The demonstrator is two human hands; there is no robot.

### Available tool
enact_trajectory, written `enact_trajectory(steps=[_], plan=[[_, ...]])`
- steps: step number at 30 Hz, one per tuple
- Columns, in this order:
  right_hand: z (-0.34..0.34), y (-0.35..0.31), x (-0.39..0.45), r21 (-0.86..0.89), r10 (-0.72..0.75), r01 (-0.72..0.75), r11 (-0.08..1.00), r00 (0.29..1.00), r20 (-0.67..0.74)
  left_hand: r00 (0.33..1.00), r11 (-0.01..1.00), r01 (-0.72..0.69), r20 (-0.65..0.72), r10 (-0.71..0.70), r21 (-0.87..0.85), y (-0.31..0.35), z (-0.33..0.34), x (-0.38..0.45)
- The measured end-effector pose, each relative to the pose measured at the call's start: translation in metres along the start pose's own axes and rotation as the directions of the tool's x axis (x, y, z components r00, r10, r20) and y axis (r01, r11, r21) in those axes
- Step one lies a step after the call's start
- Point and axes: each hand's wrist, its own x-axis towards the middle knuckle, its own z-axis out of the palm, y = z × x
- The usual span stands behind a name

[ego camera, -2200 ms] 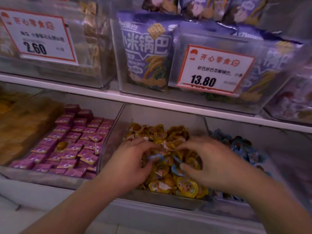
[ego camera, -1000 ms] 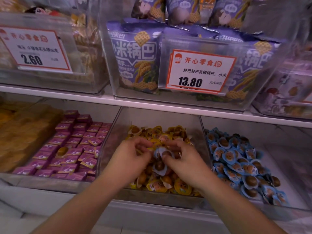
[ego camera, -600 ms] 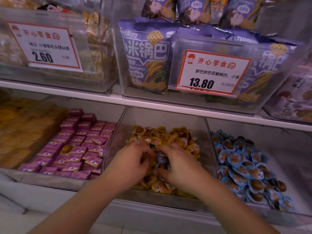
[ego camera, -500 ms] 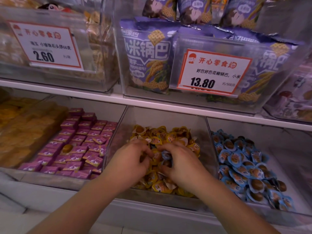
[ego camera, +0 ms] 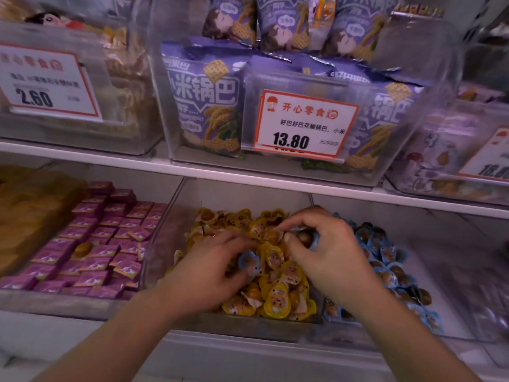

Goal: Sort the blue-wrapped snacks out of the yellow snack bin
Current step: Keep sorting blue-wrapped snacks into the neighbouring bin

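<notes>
Shop shelf, yellow snack bin (ego camera: pixel 162 260), small round blue-wrapped snack (ego camera: pixel 249 262)

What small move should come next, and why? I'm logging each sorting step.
Probably carry the right hand rightward and drop its blue-rimmed round snack cup into the clear bin of blue snack cups; it already pinches one above the yellow pile, and the left hand holds another.

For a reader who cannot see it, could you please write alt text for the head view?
Two bare hands dig in a clear bin of yellow-wrapped snacks: the left hand holds a blue-wrapped snack, and the right hand pinches another blue-wrapped piece. Purple packets fill the left bin, blue snacks the right.
</notes>
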Motion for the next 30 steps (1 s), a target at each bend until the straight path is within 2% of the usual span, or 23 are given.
enact_trajectory(steps=[2,5,7,8,9,10,11,12,13,15,17,19,20,21,22,23,24,25,26,27,28,29,30], plan=[[-0.015,0.010,0.002,0.003,-0.002,0.002,1.000,0.999,-0.051,0.997,0.998,-0.049,0.055,0.046,0.044,0.002,0.004,0.000],[-0.034,0.036,0.000,-0.034,-0.004,-0.002,0.999,0.980,-0.201,0.998,0.999,-0.039,0.049,0.037,0.033,0.004,0.005,0.004],[-0.043,0.061,-0.005,-0.071,0.073,-0.085,0.994,0.984,-0.160,0.999,0.999,-0.041,0.001,0.041,0.009,0.006,0.003,0.006],[-0.047,0.071,-0.009,-0.129,0.163,-0.170,0.977,0.984,-0.066,0.999,0.999,-0.032,-0.036,0.032,0.008,0.007,0.003,0.007],[-0.050,0.078,-0.012,-0.269,0.221,-0.215,0.939,0.975,-0.010,0.997,1.000,-0.014,-0.077,0.013,-0.011,0.008,0.002,0.008],[-0.054,0.082,-0.014,-0.444,0.216,-0.211,0.871,0.976,-0.039,0.992,0.998,0.011,-0.122,-0.019,-0.060,0.010,0.003,0.009],[-0.059,0.085,-0.014,-0.583,0.131,-0.185,0.791,0.982,-0.133,0.983,0.988,0.042,-0.173,-0.068,-0.147,0.013,0.003,0.009],[-0.062,0.082,-0.014,-0.633,-0.002,-0.153,0.759,0.972,-0.237,0.966,0.962,0.069,-0.224,-0.131,-0.265,0.017,0.002,0.010],[-0.063,0.072,-0.014,-0.593,-0.099,-0.112,0.798,0.945,-0.312,0.944,0.915,0.076,-0.267,-0.194,-0.397,0.023,0.001,0.011],[-0.055,0.045,-0.020,-0.262,-0.112,0.018,0.965,0.930,-0.351,0.911,0.795,0.024,-0.315,-0.267,-0.605,0.041,-0.002,0.014],[-0.036,0.023,-0.027,0.021,-0.061,0.064,0.998,0.991,-0.123,0.906,0.687,-0.056,-0.326,-0.270,-0.725,0.059,0.000,0.015],[-0.019,0.012,-0.032,0.049,-0.083,0.077,0.996,0.989,0.126,0.899,0.580,-0.121,-0.337,-0.280,-0.806,0.071,0.005,0.016],[-0.015,0.014,-0.033,0.038,-0.120,0.115,0.993,0.979,0.163,0.897,0.524,-0.134,-0.327,-0.296,-0.841,0.072,0.008,0.018],[-0.016,0.017,-0.031,0.040,-0.150,0.146,0.989,0.981,0.127,0.902,0.490,-0.130,-0.308,-0.303,-0.862,0.071,0.010,0.019],[-0.020,0.021,-0.028,0.058,-0.153,0.149,0.987,0.987,0.057,0.912,0.505,-0.105,-0.286,-0.295,-0.857,0.069,0.011,0.019],[-0.026,0.027,-0.025,0.076,-0.125,0.126,0.989,0.992,-0.027,0.922,0.579,-0.068,-0.273,-0.275,-0.812,0.064,0.011,0.020],[-0.034,0.034,-0.022,0.086,-0.073,0.082,0.993,0.992,-0.105,0.929,0.719,-0.020,-0.278,-0.243,-0.695,0.055,0.009,0.019],[-0.043,0.042,-0.019,0.074,0.001,0.011,0.997,0.987,-0.163,0.944,0.883,0.035,-0.275,-0.184,-0.469,0.044,0.008,0.018],[-0.053,0.052,-0.016,0.002,0.073,-0.074,0.997,0.980,-0.187,0.966,0.986,0.083,-0.233,-0.115,-0.142,0.032,0.006,0.016],[-0.061,0.062,-0.013,-0.180,0.135,-0.164,0.970,0.977,-0.164,0.985,0.980,0.134,-0.126,-0.116,0.145,0.023,0.005,0.013],[-0.067,0.069,-0.012,-0.411,0.195,-0.229,0.882,0.973,-0.123,0.979,0.929,0.191,-0.001,-0.202,0.318,0.016,0.003,0.008],[-0.070,0.072,-0.013,-0.613,0.236,-0.243,0.752,0.967,-0.094,0.950,0.891,0.238,0.097,-0.295,0.386,0.012,0.002,0.003],[-0.071,0.072,-0.013,-0.702,0.217,-0.226,0.676,0.971,-0.103,0.925,0.888,0.257,0.171,-0.341,0.381,0.010,0.002,-0.004]])
